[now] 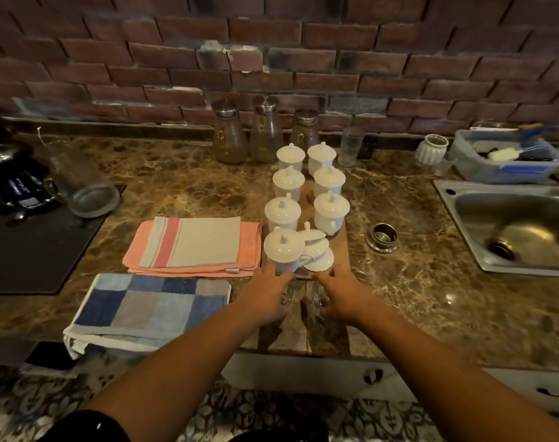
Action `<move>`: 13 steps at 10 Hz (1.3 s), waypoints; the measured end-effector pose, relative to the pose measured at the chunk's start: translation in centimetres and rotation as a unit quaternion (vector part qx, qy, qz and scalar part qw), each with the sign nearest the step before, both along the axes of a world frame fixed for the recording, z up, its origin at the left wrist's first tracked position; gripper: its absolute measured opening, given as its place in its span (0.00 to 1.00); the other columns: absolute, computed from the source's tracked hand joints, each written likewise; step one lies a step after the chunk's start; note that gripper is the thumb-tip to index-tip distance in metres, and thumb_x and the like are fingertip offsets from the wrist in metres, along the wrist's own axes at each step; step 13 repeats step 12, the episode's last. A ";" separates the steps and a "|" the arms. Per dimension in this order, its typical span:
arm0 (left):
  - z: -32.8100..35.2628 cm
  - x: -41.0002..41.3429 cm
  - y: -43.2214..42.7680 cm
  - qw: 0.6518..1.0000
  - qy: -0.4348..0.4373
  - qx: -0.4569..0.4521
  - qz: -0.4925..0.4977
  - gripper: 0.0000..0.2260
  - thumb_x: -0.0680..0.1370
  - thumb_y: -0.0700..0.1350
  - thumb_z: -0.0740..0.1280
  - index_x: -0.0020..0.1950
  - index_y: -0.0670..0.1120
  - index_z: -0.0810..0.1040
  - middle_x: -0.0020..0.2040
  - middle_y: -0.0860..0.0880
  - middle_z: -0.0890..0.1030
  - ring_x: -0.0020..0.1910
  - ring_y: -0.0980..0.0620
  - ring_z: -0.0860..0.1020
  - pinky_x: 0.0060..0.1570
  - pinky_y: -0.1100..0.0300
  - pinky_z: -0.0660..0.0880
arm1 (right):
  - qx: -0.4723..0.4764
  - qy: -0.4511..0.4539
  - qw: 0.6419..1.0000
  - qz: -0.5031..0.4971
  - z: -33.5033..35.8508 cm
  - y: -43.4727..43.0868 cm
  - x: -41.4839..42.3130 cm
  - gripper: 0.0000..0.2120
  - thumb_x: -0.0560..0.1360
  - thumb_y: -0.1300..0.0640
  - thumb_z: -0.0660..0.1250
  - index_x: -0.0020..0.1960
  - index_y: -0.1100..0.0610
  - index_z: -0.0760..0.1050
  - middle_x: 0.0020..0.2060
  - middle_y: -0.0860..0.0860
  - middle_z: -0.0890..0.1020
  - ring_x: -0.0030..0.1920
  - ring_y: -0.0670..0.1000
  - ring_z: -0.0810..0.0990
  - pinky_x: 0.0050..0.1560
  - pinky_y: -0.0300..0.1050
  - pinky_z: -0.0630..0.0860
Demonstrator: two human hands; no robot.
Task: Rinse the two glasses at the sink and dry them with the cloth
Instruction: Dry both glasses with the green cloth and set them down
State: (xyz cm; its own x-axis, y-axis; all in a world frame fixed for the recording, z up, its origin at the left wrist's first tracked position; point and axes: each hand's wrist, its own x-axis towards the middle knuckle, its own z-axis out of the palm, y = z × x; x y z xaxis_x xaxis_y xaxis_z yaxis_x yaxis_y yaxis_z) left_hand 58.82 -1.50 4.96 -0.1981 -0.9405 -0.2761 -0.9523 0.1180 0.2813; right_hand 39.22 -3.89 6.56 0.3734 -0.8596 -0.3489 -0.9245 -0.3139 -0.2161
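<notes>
Currently: left hand [265, 296] grips left glass [287, 295], right hand [343, 295] grips right glass [321, 298], both on counter [415, 282] against tray [342, 247]. Lift straight, clear lidded cups [284, 247]; sink [447, 194] lies well right.

Red-brown brick wall [271, 43] fills the top of the frame, dimly lit; brown veined marble countertop [431, 298] runs across the middle, glossy with warm reflections; pale drawer fronts [303, 374] sit beneath its edge; patterned floor tiles [271, 413] line the bottom.

White lidded cups [283, 212] in two rows on a wooden board [342, 247], three glass jars [265, 135] behind them
</notes>
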 end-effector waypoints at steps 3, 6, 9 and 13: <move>-1.1 -0.3 -0.5 0.999 -0.022 0.021 -0.024 0.32 0.77 0.51 0.72 0.78 0.54 0.62 0.80 0.42 0.57 0.75 0.37 0.62 0.69 0.44 0.69 | 0.013 -0.004 1.000 -0.017 -0.9 -0.4 0.0 0.31 0.73 0.50 0.72 0.73 0.47 0.64 0.67 0.56 0.69 0.66 0.57 0.70 0.61 0.50 0.77; -1.9 -0.7 -1.1 0.998 -0.047 0.029 -0.040 0.33 0.78 0.52 0.71 0.79 0.54 0.60 0.79 0.42 0.58 0.76 0.37 0.61 0.71 0.45 0.67 | 0.007 -0.008 1.000 -0.022 -1.8 0.0 -0.4 0.36 0.74 0.55 0.71 0.77 0.47 0.58 0.69 0.58 0.67 0.69 0.60 0.67 0.66 0.54 0.74; -3.4 -0.8 -0.1 0.999 0.029 -0.028 0.015 0.36 0.75 0.50 0.74 0.79 0.56 0.60 0.80 0.44 0.56 0.77 0.40 0.59 0.73 0.46 0.68 | -0.007 -0.046 0.999 -0.026 -2.4 0.1 -1.0 0.38 0.75 0.52 0.72 0.79 0.46 0.55 0.73 0.57 0.63 0.72 0.59 0.65 0.67 0.53 0.74; -3.9 0.5 8.0 0.929 0.263 -0.122 0.229 0.42 0.74 0.39 0.76 0.79 0.55 0.54 0.76 0.51 0.57 0.75 0.55 0.58 0.71 0.67 0.57 | -0.067 -0.223 0.952 -0.201 -5.6 6.7 -6.3 0.47 0.71 0.48 0.76 0.81 0.46 0.51 0.76 0.53 0.62 0.74 0.54 0.65 0.72 0.51 0.67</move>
